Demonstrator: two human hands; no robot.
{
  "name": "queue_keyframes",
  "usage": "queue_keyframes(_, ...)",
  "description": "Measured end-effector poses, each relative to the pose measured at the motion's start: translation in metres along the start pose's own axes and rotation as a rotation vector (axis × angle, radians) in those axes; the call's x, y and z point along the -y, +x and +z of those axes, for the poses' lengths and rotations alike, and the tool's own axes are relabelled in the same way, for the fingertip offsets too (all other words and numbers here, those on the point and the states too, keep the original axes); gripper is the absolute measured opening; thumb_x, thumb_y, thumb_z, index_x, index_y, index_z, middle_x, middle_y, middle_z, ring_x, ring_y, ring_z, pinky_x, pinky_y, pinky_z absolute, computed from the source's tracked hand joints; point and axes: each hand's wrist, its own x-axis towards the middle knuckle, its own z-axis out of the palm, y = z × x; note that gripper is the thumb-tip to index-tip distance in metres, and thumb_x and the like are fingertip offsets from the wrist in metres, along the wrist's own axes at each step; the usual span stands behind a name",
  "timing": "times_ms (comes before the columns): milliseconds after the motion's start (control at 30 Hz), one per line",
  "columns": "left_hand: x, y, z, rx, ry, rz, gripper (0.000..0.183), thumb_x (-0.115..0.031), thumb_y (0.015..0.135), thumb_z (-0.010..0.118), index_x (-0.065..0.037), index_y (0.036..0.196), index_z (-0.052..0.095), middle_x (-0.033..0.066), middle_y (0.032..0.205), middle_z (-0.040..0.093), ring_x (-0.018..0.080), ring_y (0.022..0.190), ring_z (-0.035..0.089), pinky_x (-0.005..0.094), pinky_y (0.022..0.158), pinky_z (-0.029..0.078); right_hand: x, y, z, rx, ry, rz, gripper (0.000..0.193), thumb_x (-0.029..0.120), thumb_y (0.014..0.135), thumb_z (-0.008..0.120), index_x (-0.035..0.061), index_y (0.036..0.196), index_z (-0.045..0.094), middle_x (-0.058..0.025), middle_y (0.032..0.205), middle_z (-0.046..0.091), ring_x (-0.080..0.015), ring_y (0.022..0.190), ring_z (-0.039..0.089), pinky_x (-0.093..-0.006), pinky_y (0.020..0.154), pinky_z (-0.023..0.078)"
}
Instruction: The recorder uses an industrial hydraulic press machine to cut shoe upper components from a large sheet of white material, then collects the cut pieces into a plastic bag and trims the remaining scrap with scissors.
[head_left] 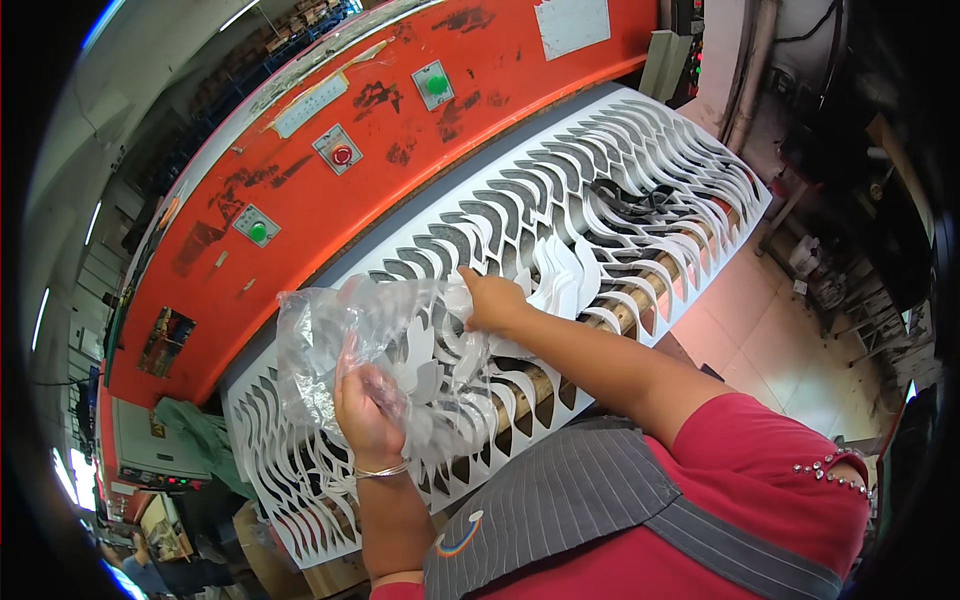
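Observation:
My left hand [370, 415] is closed on a clear plastic bag [320, 330], which is crumpled and holds several curved white cut-out pieces [420, 352]. At the bag's right side, my right hand [492, 302] has its thumb raised and its fingers closed on white cut-out pieces [459, 300]; the bag's film partly hides the fingertips. Beneath both hands lies a white cut sheet [690, 150] with rows of wavy, leaf-shaped openings. A loose stack of white curved pieces [560, 275] rests on it just right of my right hand.
Behind the sheet stands a red machine [300, 200] with two green buttons [437, 85] and a red button [342, 155]. Dark strips [635, 197] lie on the sheet's right part. A brown roller [640, 305] shows through its openings. Tiled floor [790, 330] lies to the right.

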Motion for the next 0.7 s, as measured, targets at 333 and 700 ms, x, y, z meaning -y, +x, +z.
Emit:
queue_keyframes(333,-0.024,-0.005,-0.043,-0.248,-0.179,0.041,0.035,-0.029,0.098,0.042,-0.007,0.124,0.052,-0.0050,0.061,0.038,0.0056,0.045,0.033,0.0211,0.037,0.027,-0.032,0.054,-0.013,0.235,1.066,0.295,0.083,0.074,0.076,0.051,-0.0035,0.105,0.060,-0.0172,0.084,0.066,-0.0217,0.072,0.063,-0.0324,0.068,0.052)
queue_keyframes(700,-0.031,-0.022,-0.056,-0.256,-0.162,0.088,0.039,-0.029,0.100,0.039,-0.006,0.131,0.047,-0.0056,0.061,0.037,0.0056,0.048,0.034,0.0206,0.037,0.030,0.028,0.041,0.013,-0.012,-0.194,0.025,0.048,0.030,0.065,0.078,0.0026,0.103,0.064,-0.0164,0.105,0.065,-0.0293,0.099,0.064,-0.0397,0.082,0.052)
